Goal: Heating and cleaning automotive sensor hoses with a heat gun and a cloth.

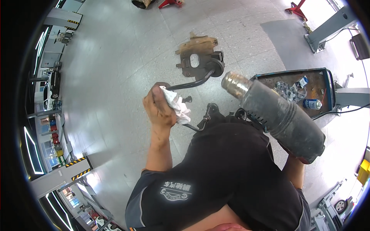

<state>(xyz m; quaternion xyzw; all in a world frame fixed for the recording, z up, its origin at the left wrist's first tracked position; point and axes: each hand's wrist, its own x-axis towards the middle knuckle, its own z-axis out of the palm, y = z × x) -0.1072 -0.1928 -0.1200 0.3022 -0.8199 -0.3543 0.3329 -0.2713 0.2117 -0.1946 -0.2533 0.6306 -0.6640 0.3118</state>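
My left hand [160, 106] is closed, pressing a crumpled white cloth [177, 104] around a black curved bar [194, 82]. The bar runs up to a round black piece [217, 66]. A thinner dark piece with a joint end [208, 113] shows below the cloth. At the right, close to the camera, a thick dark grey cylinder [285, 111] with a worn metal nose [236, 85] is held up at a tilt. My right hand [302, 158] is at its lower end, its fingers mostly hidden; I cannot make out the cylinder's kind.
A dirty flat plate with an oval hole [190, 57] lies ahead on the tiled floor [115, 77]. A blue-edged cart tray [327, 88] at the right holds clear plastic and a spray can [312, 104]. Grey lift posts [331, 29] and red stands [296, 10] stand further off.
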